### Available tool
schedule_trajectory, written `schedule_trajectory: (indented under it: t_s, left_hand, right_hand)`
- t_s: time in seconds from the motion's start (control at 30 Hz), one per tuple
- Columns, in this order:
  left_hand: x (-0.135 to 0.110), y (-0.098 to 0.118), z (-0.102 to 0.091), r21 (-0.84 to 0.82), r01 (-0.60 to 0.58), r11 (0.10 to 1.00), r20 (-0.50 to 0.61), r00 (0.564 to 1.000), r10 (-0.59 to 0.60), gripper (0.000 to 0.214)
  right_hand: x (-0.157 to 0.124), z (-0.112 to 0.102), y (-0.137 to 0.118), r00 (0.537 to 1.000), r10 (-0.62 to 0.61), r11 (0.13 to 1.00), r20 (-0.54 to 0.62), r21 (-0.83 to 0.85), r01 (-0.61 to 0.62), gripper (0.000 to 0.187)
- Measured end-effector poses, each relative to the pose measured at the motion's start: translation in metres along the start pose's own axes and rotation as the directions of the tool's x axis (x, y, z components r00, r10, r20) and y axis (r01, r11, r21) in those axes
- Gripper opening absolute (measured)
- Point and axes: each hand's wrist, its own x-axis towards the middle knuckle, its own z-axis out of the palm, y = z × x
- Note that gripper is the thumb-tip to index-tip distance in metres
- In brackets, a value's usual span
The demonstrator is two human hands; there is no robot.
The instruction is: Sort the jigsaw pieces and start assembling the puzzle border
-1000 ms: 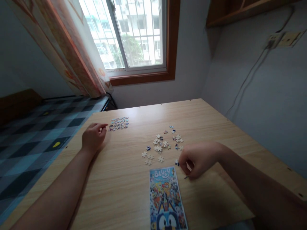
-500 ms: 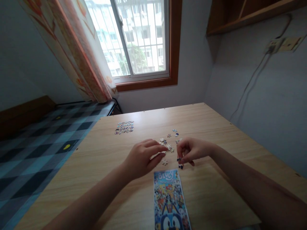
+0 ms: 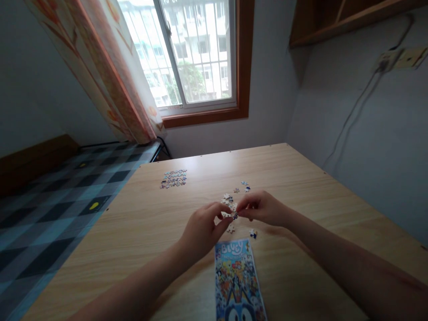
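Observation:
My left hand and my right hand meet over a loose group of jigsaw pieces. Between their fingertips is a small dark-and-white puzzle piece, pinched by both thumbs and forefingers and partly covered by them. Pale puzzle pieces lie just beyond the fingers, and one more pale piece rests below them. Closer to me, a white-and-blue piece lies apart on the table. Below the hands is a tall picture sheet with "Bluey" lettering and many cartoon figures.
Rows of puzzle pieces are laid out at the far left of the wooden table. A few pieces lie beyond my right hand. Left of the table stands a bed with a checked cover.
My right hand has moved left and away from me with a piece, up to my left hand. The left fingers have closed in on it. The white-and-blue piece is now uncovered.

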Motion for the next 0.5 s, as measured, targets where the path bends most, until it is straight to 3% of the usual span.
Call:
schedule_trajectory:
  t_s: [0.2,0.27,0.33,0.4,0.5]
  left_hand:
    - [-0.001,-0.003,0.005,-0.076,0.117,0.990,0.043,0.993,-0.114,0.006]
    - [0.003,-0.008,0.000,-0.076,0.145,0.987,0.037,0.989,-0.143,0.005]
    - [0.009,-0.015,-0.012,-0.079,0.174,0.982,-0.006,0.985,-0.175,0.004]
    - [0.018,-0.024,-0.032,-0.122,0.222,0.967,-0.055,0.972,-0.230,0.009]
    - [0.029,-0.038,-0.070,-0.221,0.367,0.904,-0.009,0.926,-0.378,0.019]
  right_hand:
    - [-0.004,0.017,-0.008,0.996,-0.082,0.994,-0.047,-0.074,0.078,0.015]
    - [-0.002,0.013,-0.005,0.993,-0.069,0.996,-0.094,-0.061,0.064,0.022]
    - [0.000,0.001,0.001,0.976,-0.048,0.997,-0.213,-0.068,0.034,0.030]
    - [0.003,-0.018,0.010,0.915,-0.051,0.991,-0.400,-0.132,-0.003,0.031]
    - [0.005,-0.049,0.026,0.775,-0.123,0.956,-0.620,-0.285,-0.076,0.029]
